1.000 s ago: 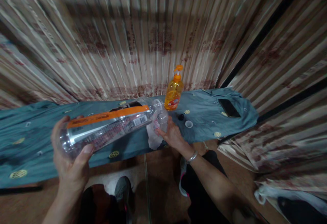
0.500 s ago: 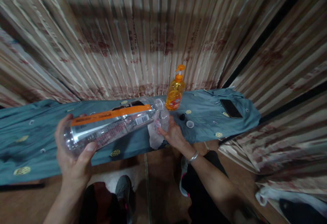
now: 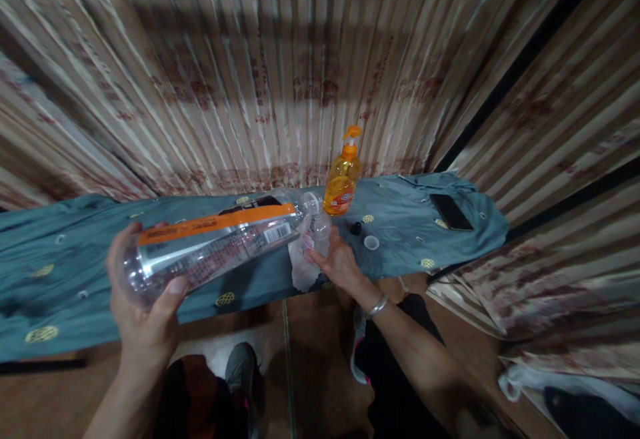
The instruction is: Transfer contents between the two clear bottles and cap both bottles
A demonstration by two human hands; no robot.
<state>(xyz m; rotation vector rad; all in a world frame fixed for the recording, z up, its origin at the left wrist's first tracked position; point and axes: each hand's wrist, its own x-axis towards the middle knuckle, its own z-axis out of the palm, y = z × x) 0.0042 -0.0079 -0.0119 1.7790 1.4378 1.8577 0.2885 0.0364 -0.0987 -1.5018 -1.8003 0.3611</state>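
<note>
L hand (image 3: 145, 319) is clamping fingers round lg bottle (image 3: 215, 239) near its base, holding it tilted above the desk (image 3: 400, 225); R hand (image 3: 343, 267) is clamping fingers round sm clear bottle (image 3: 321, 231), mouths sitting close. Prob. pouring step; next move's calling for steady alignment.

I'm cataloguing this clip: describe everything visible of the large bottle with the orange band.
The large bottle looks like clear plastic, with a narrow neck. Its silvery label carries an orange band, small print and a barcode. It is held sideways above the teal cloth, base in the left hand, neck pointing right toward the small clear bottle in the right hand. I cannot tell if they touch or if it holds liquid.
</note>
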